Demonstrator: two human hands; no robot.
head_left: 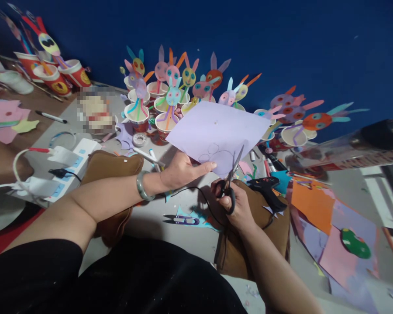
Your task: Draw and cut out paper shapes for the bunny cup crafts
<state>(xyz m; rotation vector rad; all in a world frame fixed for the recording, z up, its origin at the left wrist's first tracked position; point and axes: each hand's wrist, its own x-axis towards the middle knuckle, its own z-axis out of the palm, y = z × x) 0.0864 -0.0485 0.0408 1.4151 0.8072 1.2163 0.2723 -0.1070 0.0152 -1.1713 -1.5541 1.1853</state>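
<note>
My left hand (pixel 186 171) pinches a sheet of lilac paper (pixel 216 126) by its near edge, thumb on top. Drawn outlines show on the sheet, one large rounded shape and a few small ovals. In my right hand (pixel 239 205) are black-handled scissors (pixel 229 192), with fingers through the loops. The scissor blades reach up over the sheet's near right part, beside the large outline; how far they are parted is hard to tell. Thread snips (pixel 181 220) lie on scraps of blue paper below my hands.
Paper cups (pixel 136 117) with rabbit-faced paper figures line the blue wall. A black glue gun (pixel 268 192) lies right of my hand, its cord crossing the table. Left is a power strip (pixel 75 168). Orange paper (pixel 311 203) and a large clear cylinder with a black cap (pixel 350 148) are right.
</note>
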